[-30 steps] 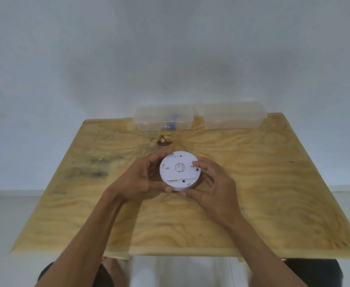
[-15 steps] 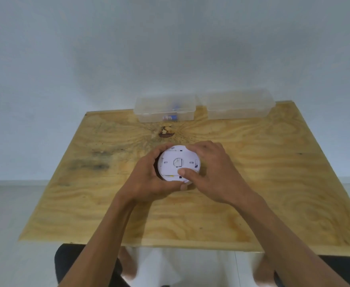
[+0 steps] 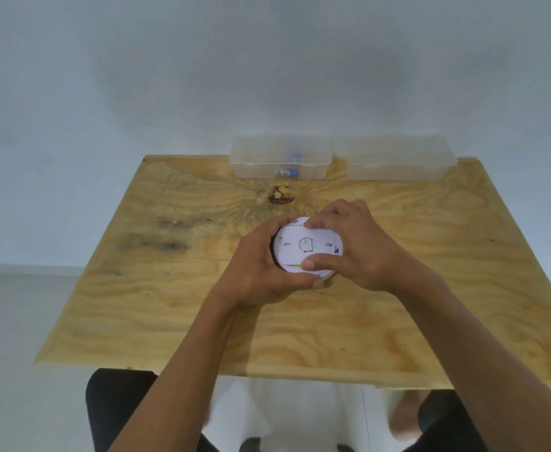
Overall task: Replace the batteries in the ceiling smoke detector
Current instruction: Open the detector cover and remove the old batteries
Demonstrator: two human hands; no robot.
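Note:
A round white smoke detector (image 3: 305, 246) is held back side up over the middle of the plywood table (image 3: 169, 305). My left hand (image 3: 261, 272) grips its left rim, fingers curled round the far edge and thumb under the near edge. My right hand (image 3: 352, 246) grips its right side, fingertips on the far rim and thumb pressed on the near rim beside a thin yellow line. The back plate shows a round centre opening and two small slots. Its underside is hidden.
Two clear plastic boxes stand at the table's far edge: the left box (image 3: 280, 158) holds small blue and white items, the right box (image 3: 398, 158) shows nothing inside. A dark knot (image 3: 280, 195) marks the wood. A white wall rises behind; my legs show below.
My right hand moved from the near right edge up over the detector's right side, now gripping it from far rim to near rim. The detector lies flatter. The left hand keeps its grip.

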